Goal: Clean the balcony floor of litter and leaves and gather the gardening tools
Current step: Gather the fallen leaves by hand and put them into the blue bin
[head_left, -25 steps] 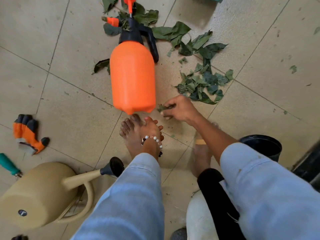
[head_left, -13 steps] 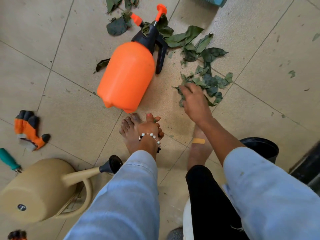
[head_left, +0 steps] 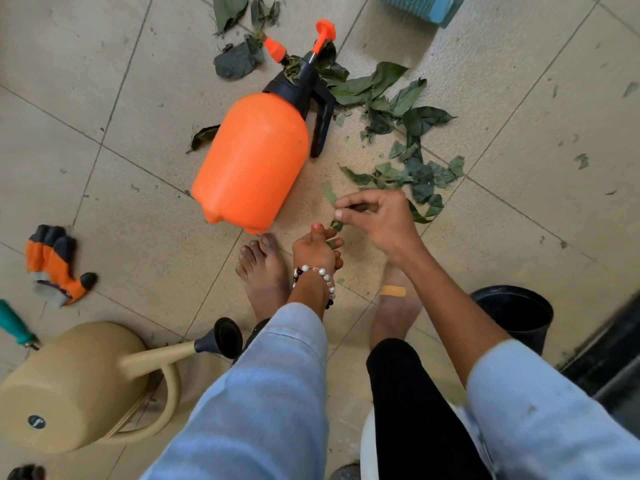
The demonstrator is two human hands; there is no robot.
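Observation:
Green leaves [head_left: 412,174] lie scattered on the tiled floor to the right of an orange spray bottle [head_left: 252,161] that lies on its side. My right hand [head_left: 377,223] hovers just above the floor at the near edge of the leaf pile and pinches small leaf scraps between thumb and fingers. My left hand [head_left: 317,249], with a bead bracelet at the wrist, sits close beside it and holds gathered leaf bits in curled fingers. More leaves [head_left: 235,60] lie beyond the bottle's nozzle.
An orange and black glove [head_left: 55,265], a teal tool handle [head_left: 15,327] and a tan watering can [head_left: 79,386] lie at the left. A black pot [head_left: 516,317] stands at the right, a blue basket [head_left: 422,5] at the top. My bare feet [head_left: 263,271] are under my hands.
My right hand reached into the leaf pile, then drew back toward my left hand with leaf scraps pinched. The spray bottle now lies tilted to the left in view.

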